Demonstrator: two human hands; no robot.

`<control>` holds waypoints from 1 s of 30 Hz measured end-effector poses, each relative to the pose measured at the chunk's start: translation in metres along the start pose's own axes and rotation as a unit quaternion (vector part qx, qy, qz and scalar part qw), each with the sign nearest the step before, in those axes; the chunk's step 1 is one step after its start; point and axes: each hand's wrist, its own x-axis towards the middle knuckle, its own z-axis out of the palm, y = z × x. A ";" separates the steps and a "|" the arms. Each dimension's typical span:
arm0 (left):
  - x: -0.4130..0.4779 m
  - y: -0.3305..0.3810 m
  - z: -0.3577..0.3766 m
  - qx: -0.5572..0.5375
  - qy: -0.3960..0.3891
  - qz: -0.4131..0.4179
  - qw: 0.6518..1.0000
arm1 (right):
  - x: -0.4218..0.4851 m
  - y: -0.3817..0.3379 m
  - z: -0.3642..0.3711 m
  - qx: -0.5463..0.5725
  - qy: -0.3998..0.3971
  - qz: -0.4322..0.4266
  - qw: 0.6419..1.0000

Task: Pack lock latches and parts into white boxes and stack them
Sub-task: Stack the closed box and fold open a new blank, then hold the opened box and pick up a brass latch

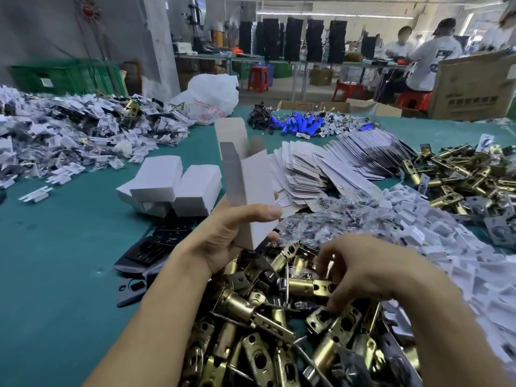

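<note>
While the left hand (223, 236) stands raised above the near pile, its thumb lies across the front of an open white box (257, 185). Its fingers wrap round the back, holding the box upright and tilted a little to the left, with the flaps open at the top. The right hand (363, 272) hangs palm-down over the heap of brass lock latches (237, 305), fingers (324, 263) curled and thumb tip touching one latch. Blur there hides whether anything is gripped. Bare green surface (69, 247) lies open to the left of the forearms, bounded by black strike plates (145, 252) and a cluster of closed white boxes (173, 188). Behind the held box fan out flat box blanks (307, 174), and white plastic pieces (418, 233) crowd the right side. The latch heap runs off the bottom edge, and the bagged parts (69, 129) at far left are too blurred to identify.
</note>
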 end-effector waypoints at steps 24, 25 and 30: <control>-0.014 0.010 -0.002 0.191 -0.236 -0.131 0.944 | -0.037 -0.006 -0.036 0.535 0.302 -0.348 0.708; -0.015 0.010 -0.002 0.195 -0.244 -0.135 0.940 | -0.037 -0.007 -0.037 0.530 0.297 -0.355 0.711; -0.015 0.011 0.001 0.210 -0.259 -0.153 0.930 | -0.038 -0.006 -0.038 0.520 0.295 -0.376 0.708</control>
